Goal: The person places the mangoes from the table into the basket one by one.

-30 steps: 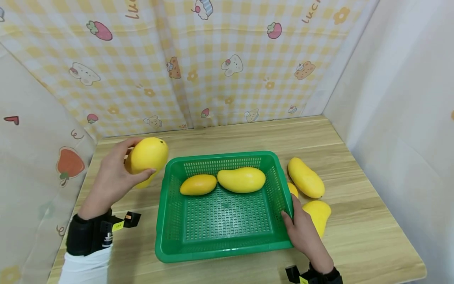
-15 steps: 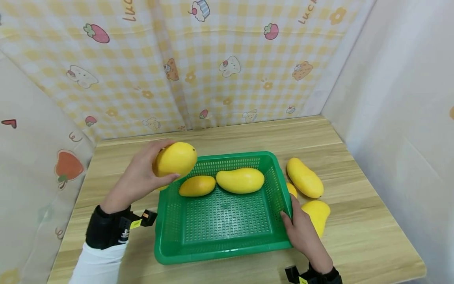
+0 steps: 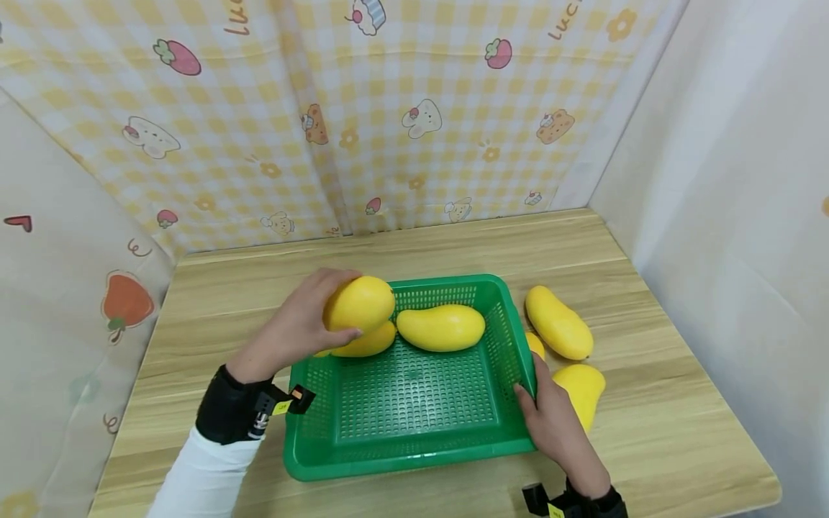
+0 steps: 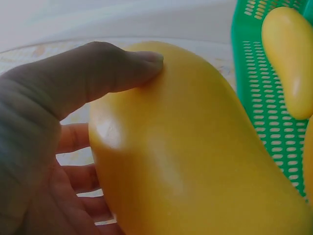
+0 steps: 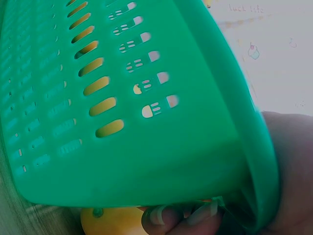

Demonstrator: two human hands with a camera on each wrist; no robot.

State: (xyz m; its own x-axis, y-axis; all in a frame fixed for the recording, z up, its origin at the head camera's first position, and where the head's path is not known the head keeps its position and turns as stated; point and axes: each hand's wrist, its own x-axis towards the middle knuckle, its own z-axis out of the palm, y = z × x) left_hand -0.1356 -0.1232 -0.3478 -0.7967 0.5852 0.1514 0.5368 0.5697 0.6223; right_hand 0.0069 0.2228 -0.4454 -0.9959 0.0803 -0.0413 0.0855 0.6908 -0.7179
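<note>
My left hand [image 3: 294,327] holds a plump yellow mango [image 3: 364,306] over the back left part of a green plastic basket [image 3: 414,461]. In the left wrist view the thumb [image 4: 112,71] lies across the held mango [image 4: 166,147], with fingers behind it. Inside the basket, an orange-yellow mango [image 3: 365,344] is partly hidden beneath the held one. Beside it lies a longer yellow mango [image 3: 442,328]. My right hand [image 3: 558,424] grips the basket's right rim, thumb on the inner side; the right wrist view shows fingertips [image 5: 161,218] close by the basket wall [image 5: 146,171].
Outside the basket on the right, two yellow mangoes [image 3: 558,324] lie on the wooden table [image 3: 673,403], one partly behind the right hand. A small orange-yellow fruit [image 3: 535,346] peeks out beside the rim. A checked curtain [image 3: 388,144] hangs behind the table.
My left hand has carried its mango rightward, from beside the basket to over its back left part. My right hand stays on the rim.
</note>
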